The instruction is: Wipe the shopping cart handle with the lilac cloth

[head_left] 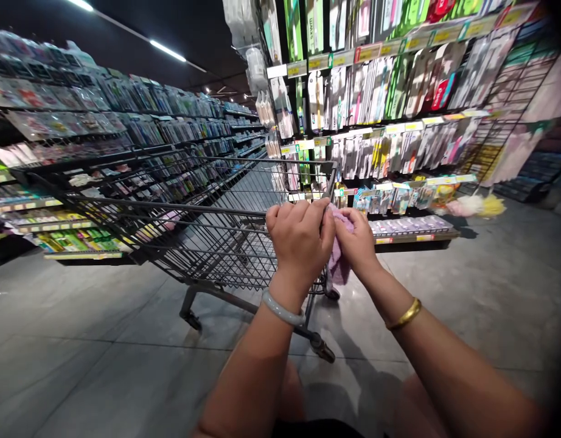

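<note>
A dark wire shopping cart (207, 210) stands in front of me, side-on. My left hand (301, 231), with a pale bracelet at the wrist, is closed over the cart's top rail near its right corner. Beside it my right hand (359, 240), with a gold bangle on that wrist, is closed on a light purple cloth (339, 264). The cloth bunches between the two hands against the rail's corner and hangs down outside the basket. My hands hide the part of the rail beneath them.
A display rack (353, 131) with rows of hanging packaged goods stands behind my hands. To the left, long shelves (139, 109) run back along an aisle. Cart wheels (324, 348) rest on the grey tiled floor (93, 371). Fluffy dusters (476, 205) hang at the right.
</note>
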### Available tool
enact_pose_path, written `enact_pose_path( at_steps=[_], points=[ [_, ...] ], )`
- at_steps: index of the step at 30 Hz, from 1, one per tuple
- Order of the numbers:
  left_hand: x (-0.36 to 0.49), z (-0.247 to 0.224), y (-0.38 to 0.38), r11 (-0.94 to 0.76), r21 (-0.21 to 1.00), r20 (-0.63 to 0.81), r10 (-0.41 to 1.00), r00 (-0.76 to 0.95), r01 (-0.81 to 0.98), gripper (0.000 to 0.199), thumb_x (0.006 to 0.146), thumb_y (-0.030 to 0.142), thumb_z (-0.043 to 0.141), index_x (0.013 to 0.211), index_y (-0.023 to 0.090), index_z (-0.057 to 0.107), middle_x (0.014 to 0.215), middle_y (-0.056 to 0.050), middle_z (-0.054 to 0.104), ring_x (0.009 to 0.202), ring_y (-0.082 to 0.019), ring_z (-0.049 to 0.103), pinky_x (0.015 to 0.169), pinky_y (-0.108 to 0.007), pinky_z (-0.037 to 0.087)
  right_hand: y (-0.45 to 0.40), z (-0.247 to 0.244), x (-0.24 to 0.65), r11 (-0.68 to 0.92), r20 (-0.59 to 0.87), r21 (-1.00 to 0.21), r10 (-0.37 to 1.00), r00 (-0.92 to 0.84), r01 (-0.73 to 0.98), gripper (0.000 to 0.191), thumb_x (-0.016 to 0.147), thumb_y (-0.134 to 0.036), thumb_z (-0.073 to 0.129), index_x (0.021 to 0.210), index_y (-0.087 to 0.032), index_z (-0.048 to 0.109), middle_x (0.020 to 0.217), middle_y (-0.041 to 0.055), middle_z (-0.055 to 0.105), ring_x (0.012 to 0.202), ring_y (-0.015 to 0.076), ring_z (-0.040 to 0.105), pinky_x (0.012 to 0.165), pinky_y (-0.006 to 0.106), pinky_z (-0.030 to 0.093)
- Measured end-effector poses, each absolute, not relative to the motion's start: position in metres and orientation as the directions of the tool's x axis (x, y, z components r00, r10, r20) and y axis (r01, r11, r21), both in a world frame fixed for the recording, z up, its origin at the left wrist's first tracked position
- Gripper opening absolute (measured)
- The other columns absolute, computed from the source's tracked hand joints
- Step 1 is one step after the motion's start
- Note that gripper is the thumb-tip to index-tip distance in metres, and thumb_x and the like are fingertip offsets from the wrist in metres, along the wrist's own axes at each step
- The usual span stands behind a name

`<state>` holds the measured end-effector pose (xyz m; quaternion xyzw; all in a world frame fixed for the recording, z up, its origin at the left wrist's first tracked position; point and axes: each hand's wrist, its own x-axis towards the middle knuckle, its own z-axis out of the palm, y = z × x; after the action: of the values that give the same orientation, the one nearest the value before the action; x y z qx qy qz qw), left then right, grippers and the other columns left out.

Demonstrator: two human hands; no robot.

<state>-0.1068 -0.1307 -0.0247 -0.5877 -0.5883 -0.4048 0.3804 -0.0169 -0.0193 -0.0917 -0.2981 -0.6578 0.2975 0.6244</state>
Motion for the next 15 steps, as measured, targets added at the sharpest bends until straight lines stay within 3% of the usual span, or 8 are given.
enact_pose_path(
  at_steps=[4,9,12,15],
  points=[
    [-0.108,-0.026,-0.131,-0.011,0.019,0.927,0.374,-0.013,1.000,0.023,0.098,0.035,0.051,0.107,0.028,0.070,0.082,-0.001,0.069,0.082,-0.022,0.054,0.087,-0.042,0.030,-0.009,-0.093,-0.014,0.611,0.611,-0.792,0.792,-0.013,-0.005,0.024,0.083,-0.043,0.059,0.090,-0.021,0.064,0.092,0.0029,0.062,0.090,0.0178,0.055,0.087,0.037,0.047],
    [-0.108,-0.027,-0.130,-0.014,0.027,0.924,0.381,-0.019,1.000,0.023,0.098,0.037,0.051,0.108,0.028,0.070,0.083,-0.002,0.069,0.083,-0.023,0.054,0.088,-0.043,0.030,-0.030,-0.063,-0.012,0.701,0.701,-0.713,0.713,-0.012,-0.037,0.021,0.083,-0.042,0.062,0.094,-0.024,0.065,0.102,0.0025,0.063,0.099,0.0177,0.056,0.096,0.037,0.045],
    [-0.108,-0.027,-0.130,-0.024,0.026,0.923,0.385,-0.014,0.999,0.022,0.097,0.036,0.052,0.108,0.028,0.070,0.083,-0.002,0.070,0.082,-0.023,0.054,0.088,-0.043,0.030,-0.024,-0.075,-0.017,0.712,0.711,-0.702,0.702,-0.033,0.015,0.017,0.081,-0.038,0.063,0.091,-0.025,0.064,0.099,0.0028,0.062,0.100,0.0190,0.055,0.097,0.039,0.044],
    [-0.109,-0.026,-0.131,-0.026,0.018,0.926,0.378,-0.007,1.000,0.021,0.097,0.035,0.053,0.107,0.028,0.071,0.083,-0.001,0.070,0.081,-0.022,0.054,0.087,-0.042,0.029,-0.008,-0.097,-0.019,0.639,0.639,-0.768,0.769,-0.016,0.046,0.018,0.081,-0.038,0.061,0.088,-0.022,0.064,0.093,0.0033,0.061,0.093,0.0190,0.054,0.092,0.040,0.046]
  ],
)
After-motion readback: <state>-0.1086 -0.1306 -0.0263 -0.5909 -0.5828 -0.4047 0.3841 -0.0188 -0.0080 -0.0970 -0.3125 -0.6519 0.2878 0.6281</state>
